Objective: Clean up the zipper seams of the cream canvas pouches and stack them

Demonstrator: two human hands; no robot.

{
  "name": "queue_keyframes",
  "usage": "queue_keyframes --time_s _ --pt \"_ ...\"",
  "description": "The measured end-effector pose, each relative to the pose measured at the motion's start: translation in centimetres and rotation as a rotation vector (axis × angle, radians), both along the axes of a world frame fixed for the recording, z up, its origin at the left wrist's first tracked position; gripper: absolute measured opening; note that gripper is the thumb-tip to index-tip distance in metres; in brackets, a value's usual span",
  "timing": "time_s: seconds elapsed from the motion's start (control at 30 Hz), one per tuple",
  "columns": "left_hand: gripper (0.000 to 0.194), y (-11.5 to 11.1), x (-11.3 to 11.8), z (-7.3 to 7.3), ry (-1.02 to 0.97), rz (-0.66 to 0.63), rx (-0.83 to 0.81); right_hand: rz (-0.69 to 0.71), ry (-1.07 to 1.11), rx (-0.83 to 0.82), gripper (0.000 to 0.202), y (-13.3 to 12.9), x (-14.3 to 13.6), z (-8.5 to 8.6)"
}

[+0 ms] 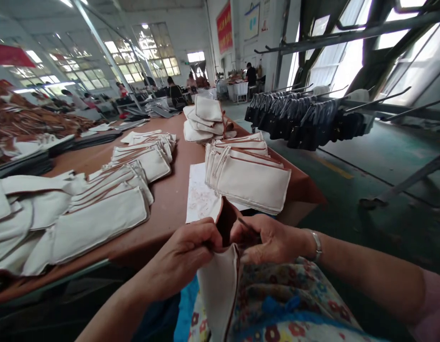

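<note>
Over my lap hangs a white fabric pouch (218, 289) with a brown inside and brown edging, its mouth gaping upward. My left hand (187, 251) is closed on the pouch's rim, thumb and fingers pinching the edge. At the opposite side of the mouth, my right hand (272, 240) is closed with a thin dark tool (249, 226) between its fingers; the tool's kind and tip are hidden. The right fingertips touch the pouch edge. Just beyond the hands, a row of similar white pouches (253, 183) leans together on the table.
The brown-covered table (166, 199) bears more white pouches (102, 223) in rows at left and a stack (204, 118) at its far end. A white sheet (198, 190) lies near my hands. Dark items (298, 121) hang from a metal rack at right. Several people sit far back.
</note>
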State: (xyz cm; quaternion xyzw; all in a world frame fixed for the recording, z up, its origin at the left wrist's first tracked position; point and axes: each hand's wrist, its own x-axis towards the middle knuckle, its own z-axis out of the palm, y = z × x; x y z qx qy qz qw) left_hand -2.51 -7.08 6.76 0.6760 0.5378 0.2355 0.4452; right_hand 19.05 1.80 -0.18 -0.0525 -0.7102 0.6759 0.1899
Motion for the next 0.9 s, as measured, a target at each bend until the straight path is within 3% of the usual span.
queue_keyframes --time_s 0.07,0.2,0.3,0.37,0.43,0.53,0.67,0.9 --pt "0.020 0.1 -0.5 -0.5 -0.070 0.022 -0.066 -0.071 -0.026 -0.018 0.025 -0.5 0.4 -0.4" --pt "0.017 0.3 -0.7 -1.1 -0.087 -0.008 -0.154 -0.212 -0.109 0.116 0.018 -1.4 0.7 0.1" --pt "0.011 0.5 -0.3 -1.6 -0.082 -0.018 -0.142 -0.310 -0.116 0.322 0.013 -1.6 0.5 0.5" --pt "0.020 0.7 0.0 -2.1 -0.109 -0.002 -0.125 -0.395 -0.107 0.497 0.014 -1.6 0.4 0.6" --pt "0.026 0.9 0.0 -2.5 -0.124 0.017 -0.124 -0.435 -0.125 0.557 0.014 -1.4 0.2 0.7" --pt "0.027 1.0 -0.1 -3.1 -0.165 0.045 -0.146 -0.395 -0.208 0.323 0.013 -0.9 0.1 0.8" --pt "0.026 1.0 0.1 -4.2 -0.442 0.075 -0.288 -0.276 -0.284 -0.089 0.015 -0.4 0.0 0.8" --pt "0.028 1.6 0.7 -5.7 -0.555 0.139 -0.364 -0.279 -0.240 -0.070 0.016 0.2 -0.2 0.5"
